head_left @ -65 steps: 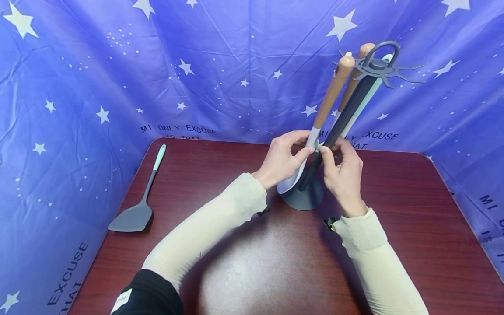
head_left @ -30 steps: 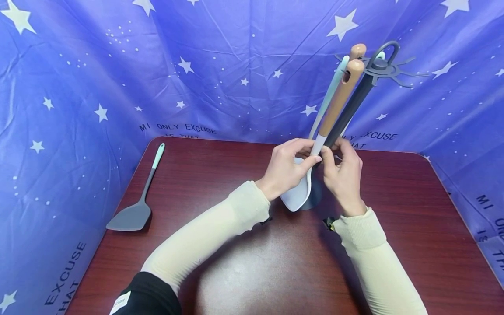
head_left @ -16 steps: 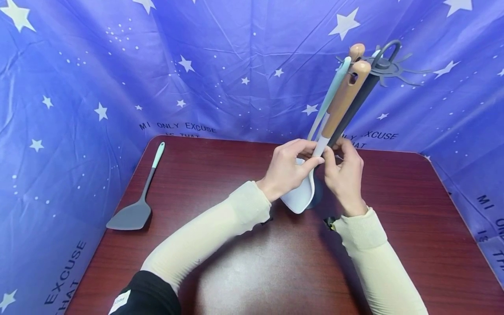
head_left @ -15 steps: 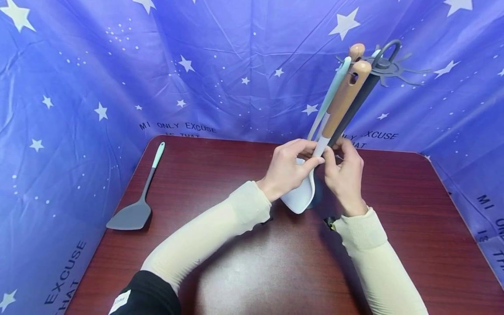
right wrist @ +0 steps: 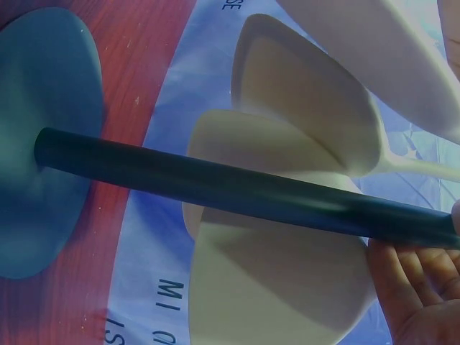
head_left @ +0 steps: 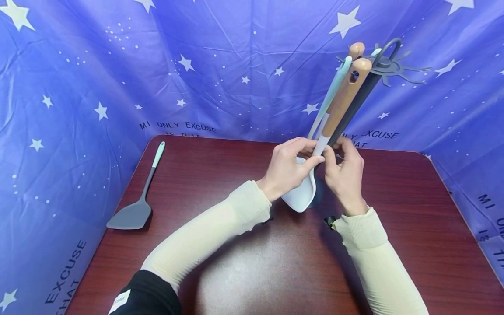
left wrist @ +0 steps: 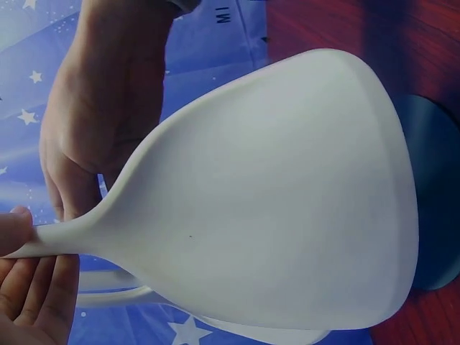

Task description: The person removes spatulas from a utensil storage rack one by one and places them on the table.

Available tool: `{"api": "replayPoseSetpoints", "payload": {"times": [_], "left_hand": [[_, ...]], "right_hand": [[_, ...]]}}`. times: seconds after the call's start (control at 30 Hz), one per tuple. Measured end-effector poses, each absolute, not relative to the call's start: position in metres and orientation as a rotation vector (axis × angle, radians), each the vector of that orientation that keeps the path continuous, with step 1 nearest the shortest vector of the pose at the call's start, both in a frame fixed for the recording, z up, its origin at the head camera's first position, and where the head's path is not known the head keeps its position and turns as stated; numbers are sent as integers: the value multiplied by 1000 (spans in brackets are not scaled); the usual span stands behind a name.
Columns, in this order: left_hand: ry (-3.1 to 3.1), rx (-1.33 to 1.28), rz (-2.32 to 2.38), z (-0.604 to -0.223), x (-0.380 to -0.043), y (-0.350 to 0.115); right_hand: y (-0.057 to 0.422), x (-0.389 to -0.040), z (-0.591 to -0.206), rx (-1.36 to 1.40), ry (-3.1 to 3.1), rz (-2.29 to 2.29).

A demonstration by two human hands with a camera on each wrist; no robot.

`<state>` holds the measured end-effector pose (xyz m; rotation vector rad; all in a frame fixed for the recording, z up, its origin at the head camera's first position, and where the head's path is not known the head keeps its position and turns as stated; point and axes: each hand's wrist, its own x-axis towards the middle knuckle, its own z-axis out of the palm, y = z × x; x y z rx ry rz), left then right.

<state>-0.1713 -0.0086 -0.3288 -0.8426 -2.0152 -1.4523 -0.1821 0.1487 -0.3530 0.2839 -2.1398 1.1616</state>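
My left hand (head_left: 287, 168) pinches the pale neck of a white spatula (head_left: 303, 197) with a wooden handle (head_left: 346, 96). Its broad blade fills much of the left wrist view. The handle's hole is right by the hooks at the top of a dark utensil stand (head_left: 356, 105). My right hand (head_left: 346, 175) grips the stand's pole, thumb on one side and fingers on the other. Behind hang another wooden-handled utensil (head_left: 357, 49) and mint-handled ones (head_left: 334, 92); several pale blades (right wrist: 309, 93) show past the pole in the right wrist view.
A grey spatula (head_left: 131, 216) with a mint handle lies on the left of the dark red table (head_left: 252, 271). The stand's round base (right wrist: 50, 215) rests on the tabletop. Blue star-printed cloth (head_left: 220, 78) hangs around the table's back and sides.
The wooden-handled spatula has shifted right and its blade has come toward the front. A mint handle has come into view beside it. During the last half second both hands have stayed nearly still.
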Motion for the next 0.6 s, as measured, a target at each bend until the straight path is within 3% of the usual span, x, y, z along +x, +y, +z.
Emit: {"api": "replayPoseSetpoints", "payload": {"times": [0.6], "left_hand": [[-1916, -850, -1460, -322, -166, -21]], "right_hand": [[132, -161, -325, 296, -2110, 1238]]}}
